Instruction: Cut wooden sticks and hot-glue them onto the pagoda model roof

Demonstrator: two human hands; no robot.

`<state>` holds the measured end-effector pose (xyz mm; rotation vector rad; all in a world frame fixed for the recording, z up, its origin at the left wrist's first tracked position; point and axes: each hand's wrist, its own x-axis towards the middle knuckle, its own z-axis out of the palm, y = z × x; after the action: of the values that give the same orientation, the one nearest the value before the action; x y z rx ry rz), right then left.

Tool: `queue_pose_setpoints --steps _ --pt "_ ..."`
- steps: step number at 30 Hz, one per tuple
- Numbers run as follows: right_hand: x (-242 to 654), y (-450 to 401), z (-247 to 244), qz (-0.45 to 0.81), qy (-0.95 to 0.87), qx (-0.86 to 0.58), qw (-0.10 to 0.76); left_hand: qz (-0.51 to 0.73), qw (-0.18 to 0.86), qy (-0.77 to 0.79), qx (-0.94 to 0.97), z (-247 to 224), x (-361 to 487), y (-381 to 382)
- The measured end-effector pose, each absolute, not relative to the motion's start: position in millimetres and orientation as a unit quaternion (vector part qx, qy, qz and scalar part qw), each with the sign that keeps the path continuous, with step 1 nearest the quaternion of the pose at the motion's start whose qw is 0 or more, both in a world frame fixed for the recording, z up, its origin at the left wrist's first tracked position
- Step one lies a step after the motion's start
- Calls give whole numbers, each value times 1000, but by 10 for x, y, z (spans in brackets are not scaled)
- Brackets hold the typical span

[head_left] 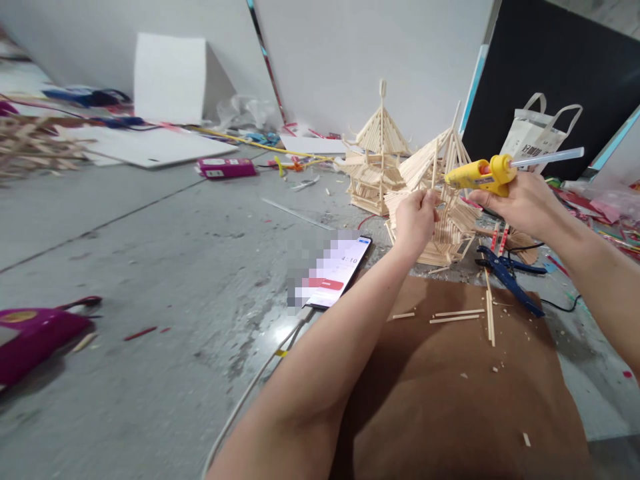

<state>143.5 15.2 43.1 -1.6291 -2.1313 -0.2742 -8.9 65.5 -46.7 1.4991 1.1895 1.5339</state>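
My right hand (520, 200) is wrapped round a yellow glue gun (480, 175), whose clear glue stick juts out to the right and whose nozzle end points left at the nearer wooden stick tower (450, 227). My left hand (417, 217) is closed in a pinch at the front of that tower, with a thin wooden stick (435, 167) rising upright from its fingers. The tower's pointed roof of sticks stands partly behind my hands. A second stick tower (380, 173) with a finial on top is behind it to the left.
Blue pliers (510, 280) and loose sticks (457, 315) lie by a brown board (450, 400). A phone (340, 273) with a cable is left of my left forearm. Magenta devices (227, 168) lie farther left. A white bag (535, 137) leans against a black panel (560, 73).
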Motion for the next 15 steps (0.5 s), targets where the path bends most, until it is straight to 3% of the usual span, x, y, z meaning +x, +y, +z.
queue_pose_setpoints --steps 15 --pt "1448 83 488 -98 -768 -594 218 587 348 446 579 -454 -98 645"
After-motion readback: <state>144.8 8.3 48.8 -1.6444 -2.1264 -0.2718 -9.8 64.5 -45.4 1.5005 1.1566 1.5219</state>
